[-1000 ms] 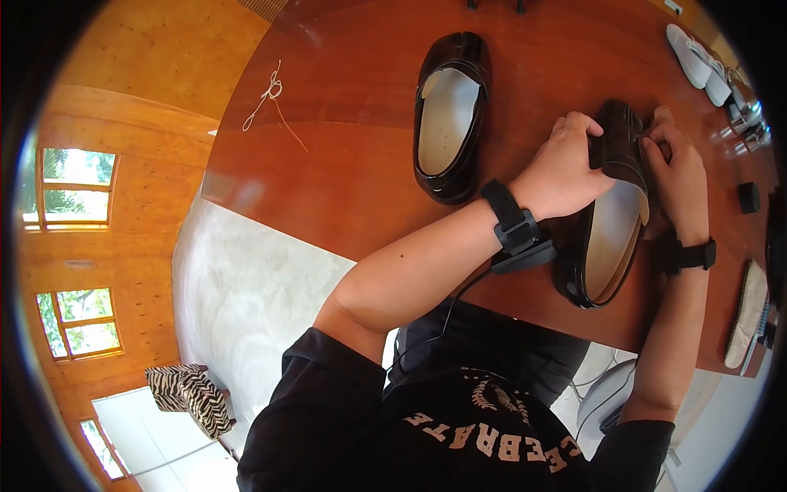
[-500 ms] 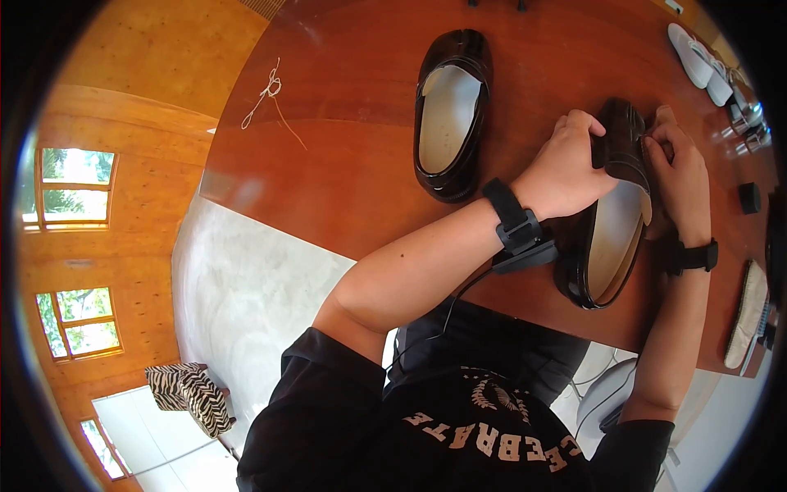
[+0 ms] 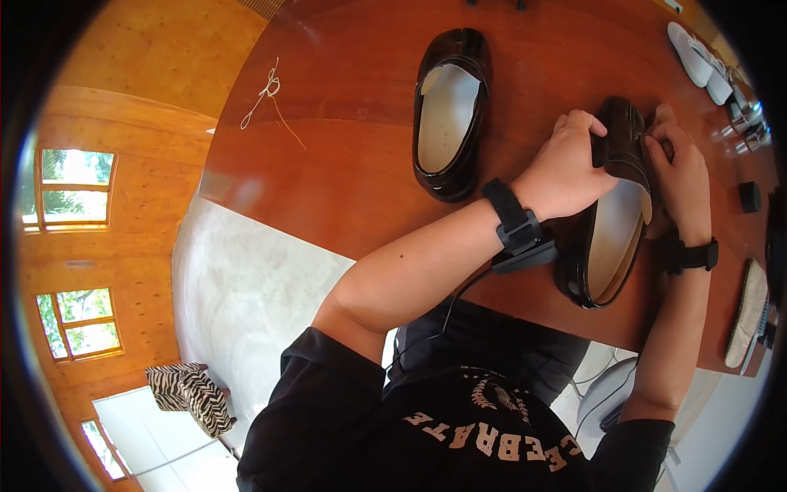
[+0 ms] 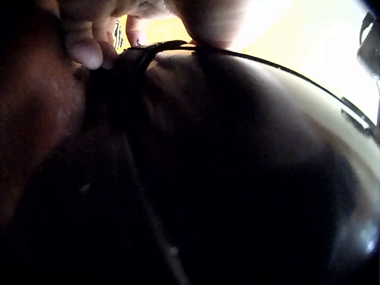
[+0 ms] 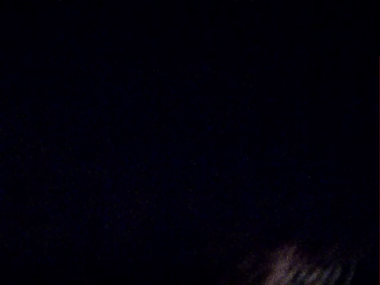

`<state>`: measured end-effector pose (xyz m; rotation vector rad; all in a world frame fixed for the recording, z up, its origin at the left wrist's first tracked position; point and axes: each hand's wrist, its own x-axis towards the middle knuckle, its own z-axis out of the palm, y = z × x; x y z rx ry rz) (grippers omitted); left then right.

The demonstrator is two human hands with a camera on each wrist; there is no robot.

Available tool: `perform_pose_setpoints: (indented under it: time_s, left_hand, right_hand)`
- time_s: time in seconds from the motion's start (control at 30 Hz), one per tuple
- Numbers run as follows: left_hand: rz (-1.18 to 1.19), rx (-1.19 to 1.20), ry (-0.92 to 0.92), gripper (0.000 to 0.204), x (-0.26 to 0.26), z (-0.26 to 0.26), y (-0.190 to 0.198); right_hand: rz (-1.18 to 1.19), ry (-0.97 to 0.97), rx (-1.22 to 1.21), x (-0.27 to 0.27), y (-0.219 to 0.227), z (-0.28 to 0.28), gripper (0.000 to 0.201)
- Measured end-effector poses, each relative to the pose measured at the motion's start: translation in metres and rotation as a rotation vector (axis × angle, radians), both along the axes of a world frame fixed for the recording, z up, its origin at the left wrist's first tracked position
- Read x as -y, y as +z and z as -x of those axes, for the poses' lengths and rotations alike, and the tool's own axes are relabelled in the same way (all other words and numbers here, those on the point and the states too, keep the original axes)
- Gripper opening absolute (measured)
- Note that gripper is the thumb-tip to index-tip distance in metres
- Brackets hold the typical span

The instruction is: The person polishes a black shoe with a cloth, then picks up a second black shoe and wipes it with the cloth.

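Note:
A glossy dark loafer (image 3: pixel 628 135) with a pale insole stands on the table, its toe pointing away from me. My left hand (image 3: pixel 566 168) grips its upper from the left, with the thumb by the tongue. From the other side my right hand (image 3: pixel 684 180) holds the upper near the strap with curled fingers. In the left wrist view the loafer's dark side (image 4: pixel 237 160) fills most of the picture, and left fingertips (image 4: pixel 86 52) press at its top edge. The right wrist view is almost wholly black. The matching loafer (image 3: pixel 447 123) stands apart on the left.
The reddish-brown table (image 3: pixel 352 189) carries a knotted thin cord (image 3: pixel 266 94) at the left. White shoes (image 3: pixel 693 57), shiny metal items (image 3: pixel 744 111), a small black object (image 3: pixel 749 197) and a beige-padded brush-like item (image 3: pixel 744 320) line the right side.
Both hands keep their hold on the loafer, which has hardly moved. Nothing has been let go or picked up.

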<state>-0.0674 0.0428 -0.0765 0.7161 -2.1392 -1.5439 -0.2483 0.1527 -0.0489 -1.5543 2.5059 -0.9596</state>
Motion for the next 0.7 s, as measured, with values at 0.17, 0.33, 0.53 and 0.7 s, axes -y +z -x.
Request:
perform_pose_setpoints:
  time_s: [0.17, 0.33, 0.53, 0.7]
  left_hand:
    - [0.052, 0.023, 0.009, 0.069, -0.0002, -0.0002, -0.0006]
    - [0.039, 0.030, -0.004, 0.067, 0.0015, -0.0007, 0.0000]
    - [0.073, 0.025, 0.006, 0.061, 0.0030, 0.0005, -0.0027]
    - [0.082, 0.025, 0.017, 0.054, 0.0037, -0.0005, -0.0031]
  right_hand:
    - [0.007, 0.003, -0.012, 0.0004, 0.0005, -0.0005, 0.018]
    - [0.018, 0.004, -0.024, 0.0001, 0.0019, -0.0027, 0.018]
    - [0.011, 0.014, -0.005, -0.0001, 0.0023, -0.0019, 0.017]
    - [0.026, 0.015, -0.009, 0.0002, 0.0020, -0.0027, 0.017]
